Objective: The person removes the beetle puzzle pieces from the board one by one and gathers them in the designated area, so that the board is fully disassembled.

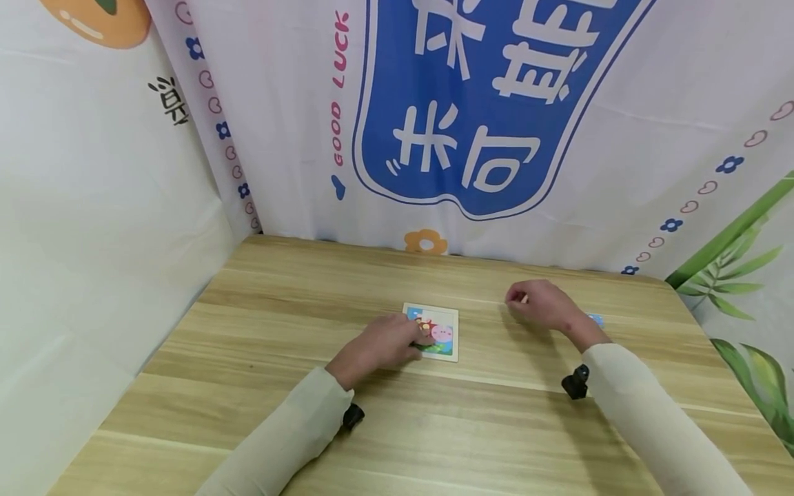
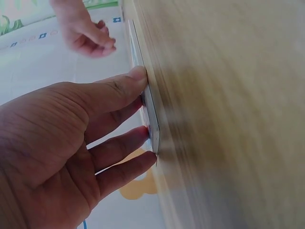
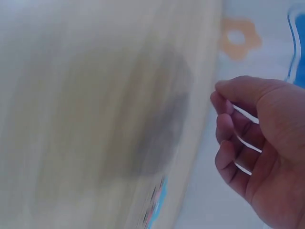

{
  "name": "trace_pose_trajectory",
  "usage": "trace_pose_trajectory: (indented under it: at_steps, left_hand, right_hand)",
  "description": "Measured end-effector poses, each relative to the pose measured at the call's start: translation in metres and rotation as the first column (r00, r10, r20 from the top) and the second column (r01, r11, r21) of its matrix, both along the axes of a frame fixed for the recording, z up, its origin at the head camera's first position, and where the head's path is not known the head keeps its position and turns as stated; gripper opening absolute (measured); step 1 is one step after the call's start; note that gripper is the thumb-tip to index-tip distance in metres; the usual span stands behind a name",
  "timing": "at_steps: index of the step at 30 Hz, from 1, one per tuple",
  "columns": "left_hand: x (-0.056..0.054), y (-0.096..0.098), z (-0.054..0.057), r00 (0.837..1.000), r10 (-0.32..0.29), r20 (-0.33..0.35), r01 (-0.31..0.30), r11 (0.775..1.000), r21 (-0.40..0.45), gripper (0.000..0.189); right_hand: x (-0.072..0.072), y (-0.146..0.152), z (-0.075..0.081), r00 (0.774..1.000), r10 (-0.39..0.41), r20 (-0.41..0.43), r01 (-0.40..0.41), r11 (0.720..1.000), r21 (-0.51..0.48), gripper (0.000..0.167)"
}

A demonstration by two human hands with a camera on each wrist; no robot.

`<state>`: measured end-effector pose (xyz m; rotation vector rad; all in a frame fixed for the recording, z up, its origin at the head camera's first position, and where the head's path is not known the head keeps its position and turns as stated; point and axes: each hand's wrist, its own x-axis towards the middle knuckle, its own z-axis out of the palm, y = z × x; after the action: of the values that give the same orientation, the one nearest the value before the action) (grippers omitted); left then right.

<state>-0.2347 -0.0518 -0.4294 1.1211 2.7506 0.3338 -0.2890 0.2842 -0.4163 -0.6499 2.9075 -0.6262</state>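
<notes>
A small square picture puzzle (image 1: 442,334) with a pale frame and a pink cartoon face lies flat on the table. My left hand (image 1: 389,339) rests over its left side, its extended fingers pressing on the board; the left wrist view shows thumb and fingertips spread along the puzzle board (image 2: 151,112). To the right, my right hand (image 1: 541,303) hovers above the table with loosely curled fingers. Thumb and index finger meet at the tips in the right wrist view, where no object shows in the hand (image 3: 269,143). Blue puzzle pieces (image 1: 596,320) lie partly hidden behind the right wrist.
The wood-grain table (image 1: 279,344) meets a printed white curtain (image 1: 291,138) along its back edge. More white cloth (image 1: 93,207) hangs at the left. Dark wrist cameras (image 1: 576,383) sit below both sleeves, close to the tabletop.
</notes>
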Motion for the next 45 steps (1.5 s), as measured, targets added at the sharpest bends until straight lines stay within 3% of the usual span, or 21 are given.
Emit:
trace_pose_trajectory:
  at_steps: [3,9,18,28,35,45]
  left_hand:
    - [0.0,0.0,0.0,0.999,-0.013,-0.036,0.012,0.999,-0.042,0.035]
    - [0.001,0.003,0.001,0.985,-0.096,-0.146,0.073,0.985,-0.157,0.036]
    - [0.001,-0.001,-0.001,0.997,-0.044,-0.062,0.039,0.995,-0.09,0.037]
    - [0.004,-0.004,-0.001,0.999,-0.052,0.0,0.052,0.997,-0.065,0.037]
    - [0.004,-0.007,0.0,0.998,-0.056,-0.016,0.056,0.998,-0.004,0.04]
    - [0.002,-0.009,0.002,0.996,-0.083,-0.037,0.082,0.997,-0.012,0.041]
  right_hand:
    - [0.0,-0.023,-0.002,0.998,0.059,-0.015,-0.059,0.998,-0.017,0.011]
    - [0.002,-0.061,-0.005,0.993,0.117,0.007,-0.117,0.993,-0.028,0.007]
    - [0.001,-0.099,-0.013,0.984,0.175,0.026,-0.174,0.984,-0.049,0.006]
    - [0.006,-0.122,-0.021,0.971,0.234,0.048,-0.23,0.97,-0.074,0.015]
    - [0.007,-0.128,-0.02,0.968,0.25,0.029,-0.248,0.967,-0.063,0.015]
    - [0.002,-0.134,-0.02,0.964,0.26,0.064,-0.248,0.957,-0.148,0.014]
